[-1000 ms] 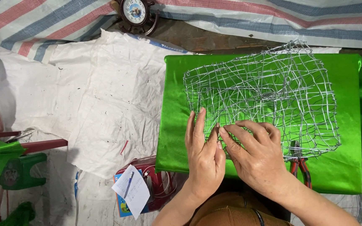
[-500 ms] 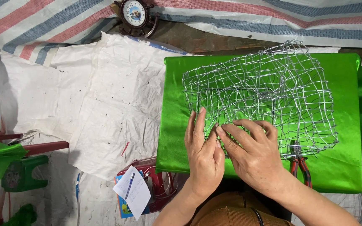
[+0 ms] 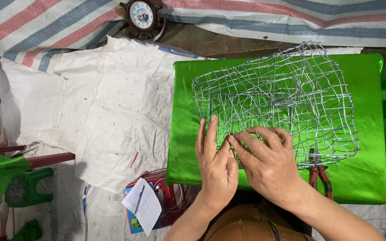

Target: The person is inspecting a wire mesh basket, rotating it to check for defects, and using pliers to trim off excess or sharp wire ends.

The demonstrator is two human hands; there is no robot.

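Resting flat and open-fingered, the left hand [image 3: 215, 163] and right hand [image 3: 269, 167] were pressed on the wire mesh [image 3: 278, 98], which was spread across the green cloth [image 3: 182, 134], near its front edge.

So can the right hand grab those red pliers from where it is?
Probably yes. The red pliers lie just beside the right hand on the green cloth, their handles in the open, though the wire mesh covers their tips.

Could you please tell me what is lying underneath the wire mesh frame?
Under the wire mesh frame lies shiny green cloth, visible through the gaps. Red-handled pliers poke out beneath its near edge. Both hands cover the near-left part.
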